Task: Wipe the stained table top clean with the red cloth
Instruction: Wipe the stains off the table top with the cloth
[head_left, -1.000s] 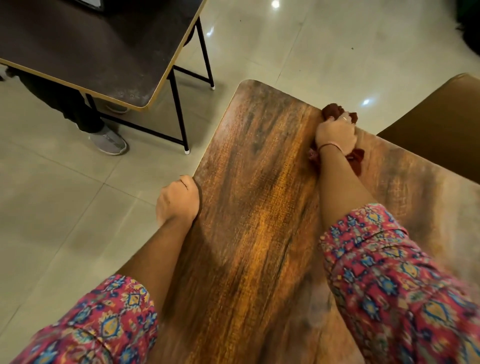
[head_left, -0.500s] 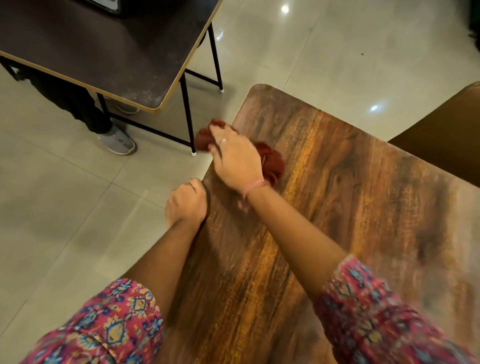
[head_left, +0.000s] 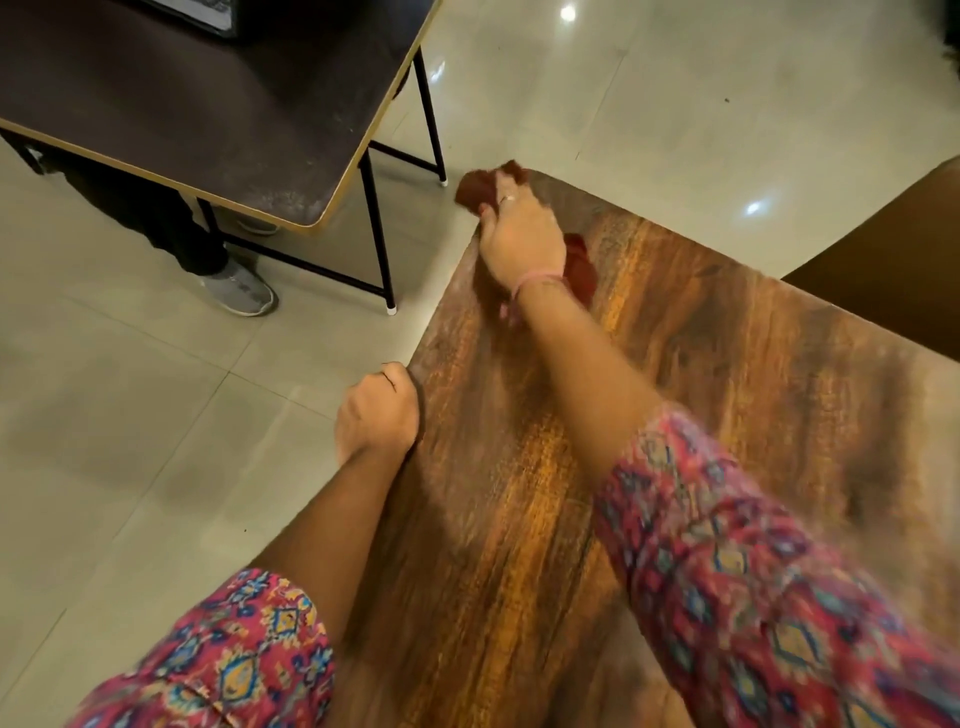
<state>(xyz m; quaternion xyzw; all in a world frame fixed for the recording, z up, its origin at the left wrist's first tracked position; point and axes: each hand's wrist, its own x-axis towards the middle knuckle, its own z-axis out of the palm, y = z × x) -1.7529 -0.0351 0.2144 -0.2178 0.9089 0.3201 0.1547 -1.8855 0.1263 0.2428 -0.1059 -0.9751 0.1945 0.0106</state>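
Overhead, the right hand (head_left: 522, 241) presses a bunched red cloth (head_left: 480, 189) onto the far left corner of the wooden table top (head_left: 701, 374), while the left hand (head_left: 378, 415) is closed around its left edge.

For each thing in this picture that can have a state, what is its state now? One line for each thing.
red cloth: bunched, pressed on the table's far left corner, part hanging past the edge.
right hand: closed on the red cloth.
left hand: curled over the table's left edge, holding nothing else.
wooden table: bare apart from the cloth and hands; stains hard to tell from the grain.
dark table: standing on the floor, dusty near its corner.
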